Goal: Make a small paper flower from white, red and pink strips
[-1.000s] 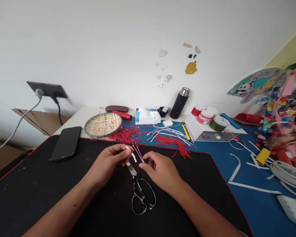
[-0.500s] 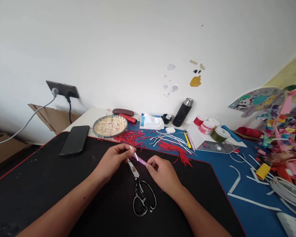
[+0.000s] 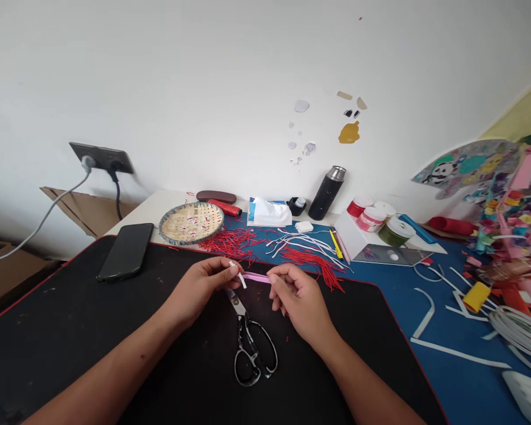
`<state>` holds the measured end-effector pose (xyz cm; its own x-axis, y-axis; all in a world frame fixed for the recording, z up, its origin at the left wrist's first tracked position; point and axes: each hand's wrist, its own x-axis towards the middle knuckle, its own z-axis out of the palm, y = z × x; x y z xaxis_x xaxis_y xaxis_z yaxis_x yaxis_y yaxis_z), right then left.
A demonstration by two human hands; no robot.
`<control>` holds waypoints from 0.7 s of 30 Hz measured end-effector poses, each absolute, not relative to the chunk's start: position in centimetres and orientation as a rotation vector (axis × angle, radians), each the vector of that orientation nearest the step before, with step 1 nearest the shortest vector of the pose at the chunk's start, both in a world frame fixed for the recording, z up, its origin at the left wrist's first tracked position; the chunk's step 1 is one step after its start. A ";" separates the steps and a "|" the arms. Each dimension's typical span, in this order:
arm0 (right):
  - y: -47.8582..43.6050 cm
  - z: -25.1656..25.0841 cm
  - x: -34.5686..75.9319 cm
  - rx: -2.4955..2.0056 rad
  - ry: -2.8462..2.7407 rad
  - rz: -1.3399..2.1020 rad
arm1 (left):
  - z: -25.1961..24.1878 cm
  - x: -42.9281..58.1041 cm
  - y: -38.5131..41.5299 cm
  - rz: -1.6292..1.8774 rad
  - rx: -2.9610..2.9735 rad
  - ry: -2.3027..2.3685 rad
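Observation:
Between my two hands stretches a narrow pink strip (image 3: 256, 277), held above the black mat (image 3: 181, 378). My left hand (image 3: 215, 276) pinches its left end together with a short white strip (image 3: 238, 275) that sticks out past the thumb. My right hand (image 3: 294, 292) has the pink strip's other end between thumb and forefinger, the remaining fingers curled below. Under the hands lie black-handled scissors (image 3: 248, 339), their blade tips hidden behind my left fingers.
A woven basket (image 3: 192, 224) with small scraps, red strings (image 3: 230, 242) and white strings (image 3: 301, 241) lie behind the mat. A phone (image 3: 126, 251) rests at left. Thermos (image 3: 327, 193), lidded tubs (image 3: 371, 218) and coiled white cord (image 3: 517, 330) are farther right.
My right hand has shifted slightly up and right, its fingers loosening from a tighter curl. The pink strip now runs more level. The whole view has moved slightly.

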<state>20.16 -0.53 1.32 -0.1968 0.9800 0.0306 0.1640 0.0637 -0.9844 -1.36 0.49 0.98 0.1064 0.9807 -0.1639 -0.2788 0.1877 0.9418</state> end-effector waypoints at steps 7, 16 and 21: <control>-0.7 1.2 20.1 -1.124 -1.439 1.305 | 0.5 0.1 -0.5 0.945 0.707 0.853; -0.5 1.4 20.6 -1.270 -1.691 1.057 | 1.0 -1.4 0.2 1.088 0.752 0.894; -0.4 1.2 20.7 -1.398 -2.045 0.900 | 1.2 -0.9 -0.1 1.031 0.704 0.834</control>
